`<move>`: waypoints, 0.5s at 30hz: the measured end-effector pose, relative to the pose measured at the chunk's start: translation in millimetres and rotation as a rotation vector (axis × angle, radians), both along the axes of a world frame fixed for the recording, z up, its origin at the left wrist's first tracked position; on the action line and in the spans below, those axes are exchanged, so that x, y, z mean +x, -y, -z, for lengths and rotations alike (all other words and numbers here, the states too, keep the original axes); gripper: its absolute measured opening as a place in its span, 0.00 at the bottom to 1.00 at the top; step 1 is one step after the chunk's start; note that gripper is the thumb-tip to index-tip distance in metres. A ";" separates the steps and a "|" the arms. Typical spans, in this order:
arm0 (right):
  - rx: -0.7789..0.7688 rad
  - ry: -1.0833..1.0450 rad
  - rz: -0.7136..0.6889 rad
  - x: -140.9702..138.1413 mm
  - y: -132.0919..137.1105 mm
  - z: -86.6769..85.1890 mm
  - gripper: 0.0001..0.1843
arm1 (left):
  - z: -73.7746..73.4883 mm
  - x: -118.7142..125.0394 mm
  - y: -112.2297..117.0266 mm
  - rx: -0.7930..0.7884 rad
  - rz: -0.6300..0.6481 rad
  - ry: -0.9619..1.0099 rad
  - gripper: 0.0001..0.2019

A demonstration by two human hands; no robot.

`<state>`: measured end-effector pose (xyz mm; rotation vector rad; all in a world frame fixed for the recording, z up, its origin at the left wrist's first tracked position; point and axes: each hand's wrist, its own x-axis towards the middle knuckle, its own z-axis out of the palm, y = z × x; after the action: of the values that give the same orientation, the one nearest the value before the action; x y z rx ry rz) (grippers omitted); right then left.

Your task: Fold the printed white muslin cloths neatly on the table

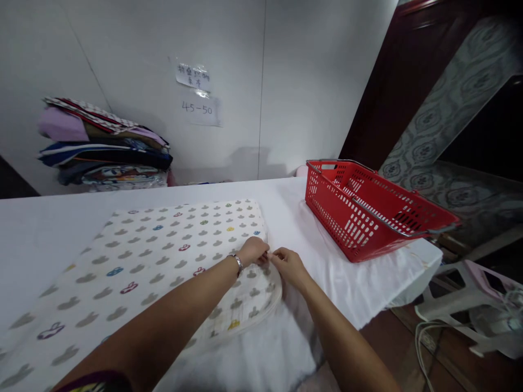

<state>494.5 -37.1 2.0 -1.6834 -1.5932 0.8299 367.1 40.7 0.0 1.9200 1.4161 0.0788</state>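
A white cloth (163, 256) with grey and coloured mouse-head shapes lies spread over the table, its near right corner rounded. At its right edge my left hand (254, 251), with a bracelet at the wrist, has its fingers closed on the cloth. My right hand (288, 267) meets it there, thumb and forefinger pinching the same edge. The fingertips of both hands almost touch, and the bit of cloth between them is mostly hidden.
A red plastic basket (347, 218) with metal handles stands on the white-covered table (294, 207) at the right. Folded fabrics (108, 147) are stacked at the back left against the wall. A white stool (453, 294) and cables (420, 348) are on the floor at right.
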 end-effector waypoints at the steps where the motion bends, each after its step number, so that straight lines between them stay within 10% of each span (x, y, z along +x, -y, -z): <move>1: 0.004 0.026 -0.007 -2.1 0.7 1.2 0.14 | -0.8 -0.4 0.8 0.014 0.002 -0.001 0.13; 7: 0.002 -0.089 -0.007 1.1 9.7 20.8 0.13 | -10.1 -5.6 -8.9 0.214 0.017 -0.006 0.17; 15: 0.048 -0.066 -0.067 -4.1 16.1 22.2 0.18 | -24.6 -14.8 -31.3 0.364 0.417 -0.042 0.18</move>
<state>490.4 -53.2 -20.2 -1.5606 -1.6194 0.8654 352.3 71.9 24.6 2.4947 1.0493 0.1036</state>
